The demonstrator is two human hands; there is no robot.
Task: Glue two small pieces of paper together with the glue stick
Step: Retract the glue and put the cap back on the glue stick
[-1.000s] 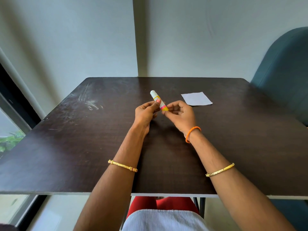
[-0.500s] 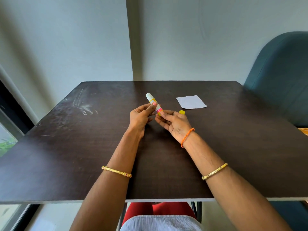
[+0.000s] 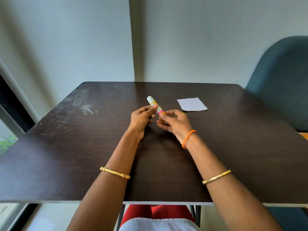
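Note:
A glue stick (image 3: 153, 103) with a white tip and a yellow and pink label is held tilted above the middle of the dark table (image 3: 83, 155). My left hand (image 3: 141, 118) grips its middle between thumb and fingers. My right hand (image 3: 175, 123) pinches its pink lower end with thumb and forefinger. A sliver of the yellow cap (image 3: 183, 113) shows behind my right hand. White paper (image 3: 192, 104) lies flat on the table, to the right of and beyond my hands; I cannot tell whether it is one piece or two stacked.
A teal upholstered chair (image 3: 283, 84) stands against the table's right side. A pale wall rises behind the far edge. A window frame (image 3: 10, 110) is at the left. Chalky scuff marks (image 3: 83, 105) cover the table's far left.
Both hands stay at the glue stick with only small shifts. My right fingers have turned at its lower end. The yellow cap is now mostly hidden behind my right hand.

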